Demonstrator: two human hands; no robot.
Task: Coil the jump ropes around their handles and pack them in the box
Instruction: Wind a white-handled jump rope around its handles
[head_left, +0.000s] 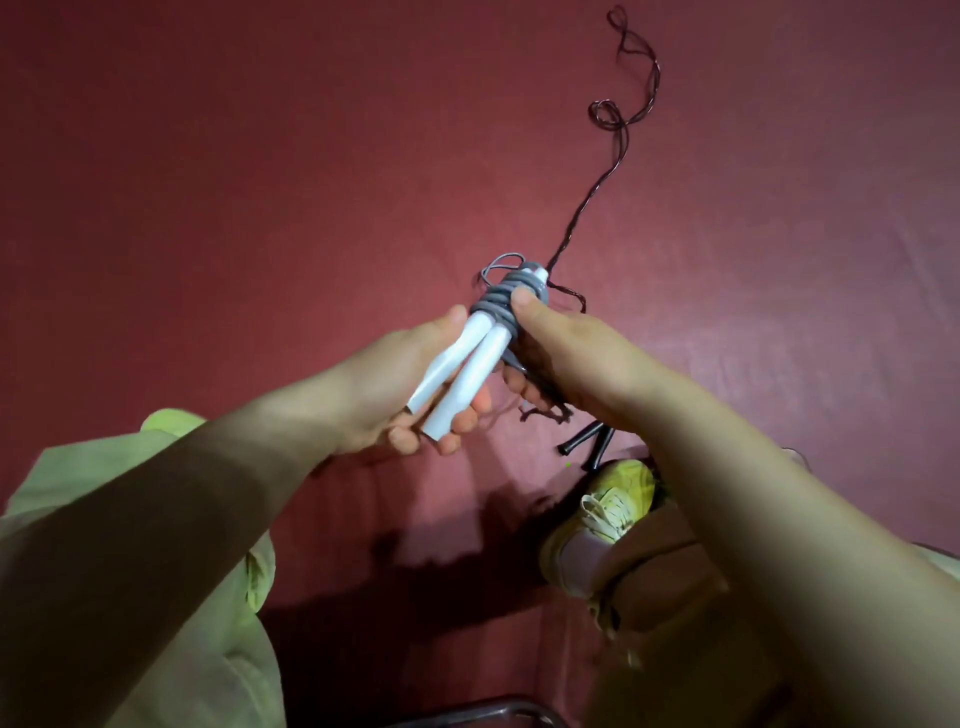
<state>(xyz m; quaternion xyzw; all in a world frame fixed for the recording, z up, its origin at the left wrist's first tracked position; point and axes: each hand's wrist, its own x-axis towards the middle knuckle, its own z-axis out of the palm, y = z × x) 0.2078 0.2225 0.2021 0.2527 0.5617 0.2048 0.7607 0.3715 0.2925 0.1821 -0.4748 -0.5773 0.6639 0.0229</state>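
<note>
Jump ropes: the dark one (602, 171) trails loose across the red floor (260, 156), its black handles (587, 444) near the shoe (608, 514). Left hand (410, 395) grips the two white handles (462, 369), right hand (550, 338) pinches the grey cord (506, 296) wound around them. I'd keep thumb pressure on and tuck that last loop snug. No box visible.

Red floor (260, 182) (dark rope (597, 192) on it).

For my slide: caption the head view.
Both hands hold white handles wound with grey rope above a red floor.
</note>
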